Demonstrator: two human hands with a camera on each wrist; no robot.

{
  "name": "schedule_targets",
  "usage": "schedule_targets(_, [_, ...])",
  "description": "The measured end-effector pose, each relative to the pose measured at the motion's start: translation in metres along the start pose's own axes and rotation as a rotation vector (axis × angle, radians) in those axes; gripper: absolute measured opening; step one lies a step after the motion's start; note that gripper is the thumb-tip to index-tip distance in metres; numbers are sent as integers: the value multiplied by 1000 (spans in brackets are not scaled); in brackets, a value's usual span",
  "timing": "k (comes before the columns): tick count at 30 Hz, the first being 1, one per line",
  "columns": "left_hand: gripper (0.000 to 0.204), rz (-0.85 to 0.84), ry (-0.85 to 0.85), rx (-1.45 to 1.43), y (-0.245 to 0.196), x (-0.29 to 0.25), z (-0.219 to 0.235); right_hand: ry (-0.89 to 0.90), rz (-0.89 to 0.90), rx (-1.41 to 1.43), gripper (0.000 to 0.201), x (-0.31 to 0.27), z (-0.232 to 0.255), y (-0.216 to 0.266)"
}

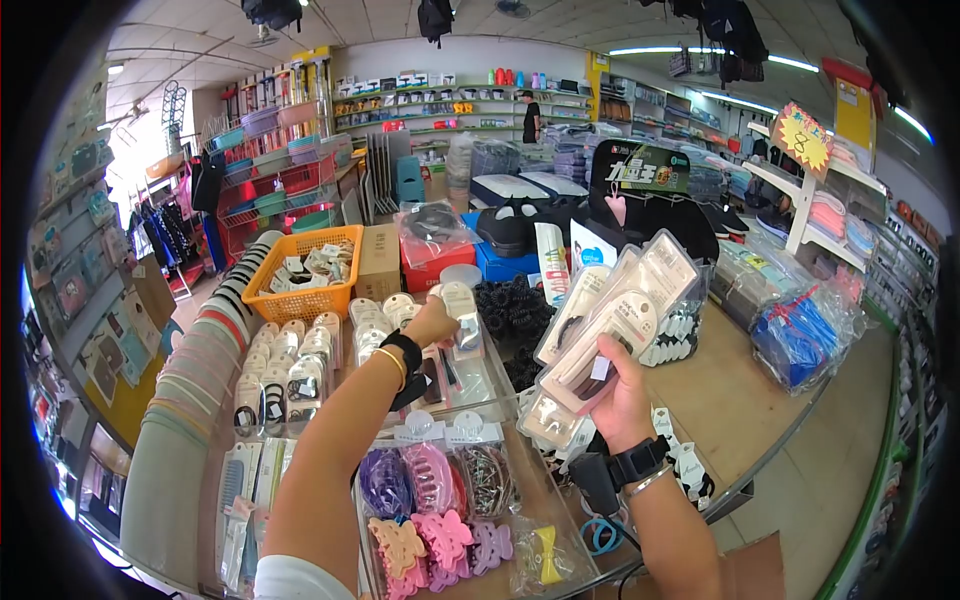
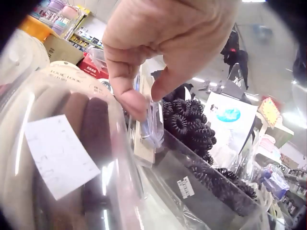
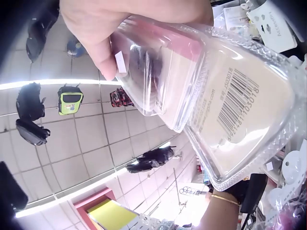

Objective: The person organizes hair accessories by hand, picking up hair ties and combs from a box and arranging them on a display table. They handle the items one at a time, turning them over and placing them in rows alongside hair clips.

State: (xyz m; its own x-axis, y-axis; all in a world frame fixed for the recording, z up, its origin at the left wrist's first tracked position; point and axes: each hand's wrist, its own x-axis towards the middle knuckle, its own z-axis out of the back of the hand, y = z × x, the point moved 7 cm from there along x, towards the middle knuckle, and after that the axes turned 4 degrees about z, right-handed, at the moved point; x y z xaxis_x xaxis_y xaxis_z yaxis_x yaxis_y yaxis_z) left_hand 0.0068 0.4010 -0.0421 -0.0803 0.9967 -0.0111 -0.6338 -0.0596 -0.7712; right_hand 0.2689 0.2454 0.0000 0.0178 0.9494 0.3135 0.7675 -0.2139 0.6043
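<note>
My left hand [image 1: 431,323] pinches the edge of a clear hair-tie pack [image 1: 463,318] among the rows on the counter. Close up in the left wrist view, thumb and fingers of that hand [image 2: 165,43] hold a thin pack [image 2: 151,125] edge-on, beside a bin of black coiled ties [image 2: 189,122]. Several overlapping blister packs [image 1: 610,335] are fanned out in my right hand [image 1: 627,405], thumb on the front one. Seen in the right wrist view, the right hand [image 3: 129,19] grips these packs [image 3: 232,103], and one shows a barcode.
An orange basket [image 1: 345,285] of small packs stands at the back left. Hair claws [image 1: 445,535] lie in a near compartment, and more carded packs [image 1: 305,360] stand in rows to the left. Wrapped goods [image 1: 805,335] sit on the right. A person in black [image 1: 531,117] stands far back.
</note>
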Motion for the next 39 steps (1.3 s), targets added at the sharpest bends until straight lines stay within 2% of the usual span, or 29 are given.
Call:
schedule_targets(2, [57, 41, 26, 12, 4, 2, -6, 16, -1, 27, 44, 1, 0, 0])
schedule_targets(5, [53, -4, -9, 118, 7, 8, -10, 9, -21, 37, 44, -2, -6, 4])
schedule_targets(7, [41, -118, -121, 351, 4, 14, -11, 6, -17, 35, 44, -3, -7, 5])
schedule_targets(8, [41, -118, -116, 353, 8, 17, -14, 5, -14, 29, 44, -4, -7, 5])
schedule_targets(10, [37, -273, -229, 506, -7, 7, -12, -1, -21, 28, 44, -5, -8, 5])
schedule_targets(14, [40, -401, -223, 589, -26, -22, -18, -2, -28, 25, 44, -4, -8, 4])
schedule_targets(16, [41, -458, -56, 926, -23, -28, -35, 3, -35, 20, 45, -5, -8, 3])
schedule_targets(23, [44, -451, -90, 1073, -15, -25, -41, 16, -22, 3, 45, -2, -5, 1])
schedule_targets(26, [53, -420, -22, 1017, -10, -21, -39, 36, -29, -11, 46, -2, -5, -1])
schedule_targets(29, [52, -275, 129, 996, 6, -20, -36, 32, -25, -23, 46, -1, -5, -1])
schedule_targets(32, [51, -300, 27, 975, 14, -15, -32, 18, -11, -32, 46, -1, -2, -1])
schedule_targets(34, [51, -287, 46, 974, 11, -18, -30, 21, -11, -35, 45, -1, -2, -3])
schedule_targets(37, [51, -277, -25, 945, 6, -24, -24, 24, -8, -44, 44, -1, -2, -3])
schedule_targets(39, [54, -646, -101, 1036, -12, -40, -32, 26, -7, -52, 43, -1, -4, -3])
